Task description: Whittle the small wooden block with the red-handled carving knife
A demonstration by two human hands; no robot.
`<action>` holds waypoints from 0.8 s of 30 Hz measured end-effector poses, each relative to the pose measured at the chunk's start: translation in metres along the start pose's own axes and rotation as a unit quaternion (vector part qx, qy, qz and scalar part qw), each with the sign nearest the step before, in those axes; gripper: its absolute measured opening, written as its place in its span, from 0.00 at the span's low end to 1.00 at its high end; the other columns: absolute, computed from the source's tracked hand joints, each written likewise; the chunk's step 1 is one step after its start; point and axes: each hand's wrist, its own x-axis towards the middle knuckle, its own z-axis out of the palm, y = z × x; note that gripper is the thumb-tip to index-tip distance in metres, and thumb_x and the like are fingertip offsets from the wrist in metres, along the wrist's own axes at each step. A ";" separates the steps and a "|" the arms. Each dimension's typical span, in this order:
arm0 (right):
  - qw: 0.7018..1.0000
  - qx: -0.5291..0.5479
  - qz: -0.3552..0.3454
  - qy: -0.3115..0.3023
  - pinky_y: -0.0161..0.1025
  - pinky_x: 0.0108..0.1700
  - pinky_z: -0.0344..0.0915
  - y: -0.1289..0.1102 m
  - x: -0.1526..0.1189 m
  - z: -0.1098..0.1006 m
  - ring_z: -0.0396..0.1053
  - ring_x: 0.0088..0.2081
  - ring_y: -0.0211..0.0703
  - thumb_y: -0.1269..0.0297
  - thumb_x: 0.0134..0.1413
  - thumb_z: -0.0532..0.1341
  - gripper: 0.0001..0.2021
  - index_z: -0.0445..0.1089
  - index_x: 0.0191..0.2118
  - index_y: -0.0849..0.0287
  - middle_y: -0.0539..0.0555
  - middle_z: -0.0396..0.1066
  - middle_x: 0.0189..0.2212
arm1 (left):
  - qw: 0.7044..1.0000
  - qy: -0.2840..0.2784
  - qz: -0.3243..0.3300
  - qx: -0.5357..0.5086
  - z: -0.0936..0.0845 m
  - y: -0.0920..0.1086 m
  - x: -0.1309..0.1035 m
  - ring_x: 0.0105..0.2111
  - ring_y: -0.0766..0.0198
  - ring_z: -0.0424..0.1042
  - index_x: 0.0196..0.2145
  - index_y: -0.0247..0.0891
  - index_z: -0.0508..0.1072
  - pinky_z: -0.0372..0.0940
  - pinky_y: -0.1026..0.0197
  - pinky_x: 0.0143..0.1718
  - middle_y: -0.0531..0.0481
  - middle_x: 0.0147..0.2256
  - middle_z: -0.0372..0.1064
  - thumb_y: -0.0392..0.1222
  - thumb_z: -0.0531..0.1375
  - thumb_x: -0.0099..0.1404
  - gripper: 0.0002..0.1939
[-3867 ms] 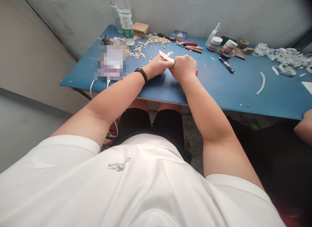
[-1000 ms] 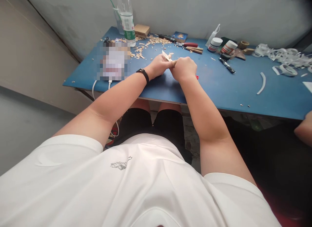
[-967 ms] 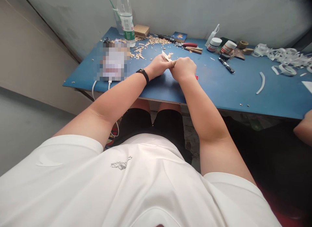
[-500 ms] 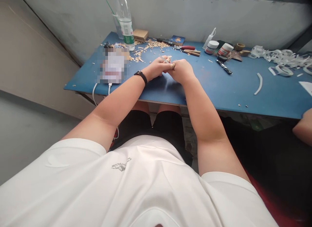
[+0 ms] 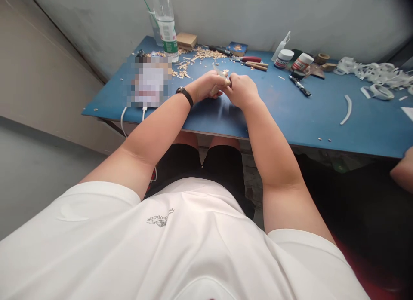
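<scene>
Above the blue table my two hands are close together. My left hand [image 5: 209, 86], a black band on its wrist, is closed around a small pale wooden piece [image 5: 227, 81], mostly covered by the fingers. My right hand [image 5: 242, 90] is closed on a knife, its handle largely hidden in the grip. The thin pale knife blade [image 5: 216, 69] points up and left over my left thumb. Beyond the hands, wood chips [image 5: 208, 53] lie scattered.
A water bottle [image 5: 168, 38], a wooden block [image 5: 186, 40] and a blurred phone-like object [image 5: 150, 85] with cables stand or lie left. Red-handled tool [image 5: 251, 59], white jars [image 5: 284, 58], a black tool [image 5: 300, 86] and white strips [image 5: 380, 76] lie right. Another person's arm [image 5: 403, 169] shows at the right edge.
My right hand has turned slightly, its fingers shifting around the knife, and more of the wooden piece shows. The view has shifted a little.
</scene>
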 end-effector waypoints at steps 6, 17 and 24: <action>0.998 0.035 -0.054 0.013 0.53 0.59 0.76 0.009 0.003 0.004 0.82 0.63 0.71 0.52 0.84 0.63 0.20 0.82 0.68 0.54 0.69 0.90 0.63 | 1.000 0.019 -0.003 0.011 0.001 0.010 -0.010 0.35 0.64 0.72 0.35 0.39 0.75 0.61 0.59 0.41 0.51 0.35 0.72 0.34 0.76 0.72 0.13; 1.000 -0.024 0.001 -0.008 0.55 0.63 0.76 -0.018 -0.012 -0.014 0.86 0.65 0.73 0.57 0.87 0.61 0.22 0.90 0.66 0.61 0.72 0.90 0.63 | 1.000 0.015 0.008 0.017 0.003 0.020 -0.019 0.39 0.63 0.77 0.37 0.37 0.79 0.67 0.57 0.47 0.48 0.38 0.76 0.33 0.74 0.74 0.09; 1.000 -0.025 -0.007 0.000 0.54 0.64 0.77 -0.013 -0.011 -0.010 0.86 0.65 0.71 0.63 0.81 0.64 0.22 0.88 0.69 0.61 0.71 0.90 0.66 | 0.998 0.045 0.038 -0.006 0.011 0.018 -0.019 0.32 0.67 0.71 0.30 0.40 0.70 0.65 0.60 0.40 0.52 0.32 0.69 0.29 0.73 0.76 0.20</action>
